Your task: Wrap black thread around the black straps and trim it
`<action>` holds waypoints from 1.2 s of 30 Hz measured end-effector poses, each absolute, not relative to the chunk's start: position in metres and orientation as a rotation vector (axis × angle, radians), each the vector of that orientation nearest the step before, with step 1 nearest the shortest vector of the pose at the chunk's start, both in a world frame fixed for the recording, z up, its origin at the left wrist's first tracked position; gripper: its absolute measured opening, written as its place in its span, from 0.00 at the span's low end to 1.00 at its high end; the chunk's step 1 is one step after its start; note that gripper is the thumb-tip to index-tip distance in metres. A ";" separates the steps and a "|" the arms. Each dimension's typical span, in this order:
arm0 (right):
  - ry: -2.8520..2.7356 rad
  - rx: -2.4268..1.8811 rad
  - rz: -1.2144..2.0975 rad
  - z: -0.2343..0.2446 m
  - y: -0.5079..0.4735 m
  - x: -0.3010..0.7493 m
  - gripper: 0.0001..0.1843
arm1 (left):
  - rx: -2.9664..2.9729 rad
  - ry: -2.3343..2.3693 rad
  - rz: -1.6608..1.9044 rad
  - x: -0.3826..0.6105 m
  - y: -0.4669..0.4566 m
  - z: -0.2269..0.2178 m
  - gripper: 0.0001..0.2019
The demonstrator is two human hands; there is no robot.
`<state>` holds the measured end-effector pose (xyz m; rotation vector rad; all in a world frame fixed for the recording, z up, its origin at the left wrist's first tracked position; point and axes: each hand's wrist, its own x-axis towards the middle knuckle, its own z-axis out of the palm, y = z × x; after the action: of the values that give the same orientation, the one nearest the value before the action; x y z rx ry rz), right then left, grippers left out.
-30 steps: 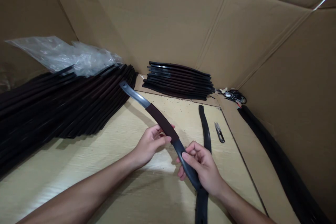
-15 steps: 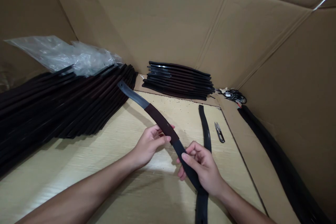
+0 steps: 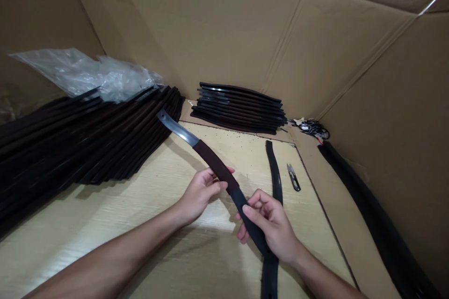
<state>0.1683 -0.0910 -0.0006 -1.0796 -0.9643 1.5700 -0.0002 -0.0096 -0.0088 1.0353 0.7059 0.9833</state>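
I hold a curved metal strip (image 3: pixel 177 129) with a dark brown sleeve (image 3: pixel 214 164) over its middle, slanting from upper left to lower right above the wooden table (image 3: pixel 105 224). My left hand (image 3: pixel 199 192) pinches the lower end of the sleeve. My right hand (image 3: pixel 270 229) is wrapped round the strip's near bare end. Under my right hand a long black curved strip (image 3: pixel 275 173) lies flat on the table.
A big heap of dark sleeved strips (image 3: pixel 70 140) fills the left, with a clear plastic bag (image 3: pixel 87 74) on top. A smaller stack (image 3: pixel 238 108) sits at the back. Small thread snips (image 3: pixel 293 176) lie on the right. Cardboard walls (image 3: pixel 245 23) enclose the space; black strips (image 3: pixel 372 215) lean along the right wall.
The strip's far end has dipped slightly and shifted left; my right hand has moved a little along the near end. The left hand has stayed put.
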 end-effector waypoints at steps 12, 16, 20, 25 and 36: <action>-0.968 -1.086 1.549 0.000 -0.092 0.168 0.20 | 1.029 0.759 1.021 0.000 -0.009 -0.001 0.17; -0.960 -1.070 1.576 0.000 -0.092 0.168 0.20 | 1.018 0.783 1.005 0.000 -0.009 -0.002 0.17; -0.963 -1.063 1.579 -0.003 -0.090 0.168 0.20 | 1.016 0.819 1.005 0.001 -0.008 -0.001 0.17; -0.965 -1.050 1.581 -0.004 -0.090 0.169 0.19 | 1.015 0.811 1.027 0.002 -0.009 0.000 0.17; -0.938 -1.030 1.623 -0.002 -0.091 0.169 0.19 | 0.976 0.786 1.032 0.002 -0.009 -0.002 0.15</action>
<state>0.1686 -0.0912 -0.0021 -1.0305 -0.9378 1.6225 0.0018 -0.0086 -0.0018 0.9764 0.7856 1.0318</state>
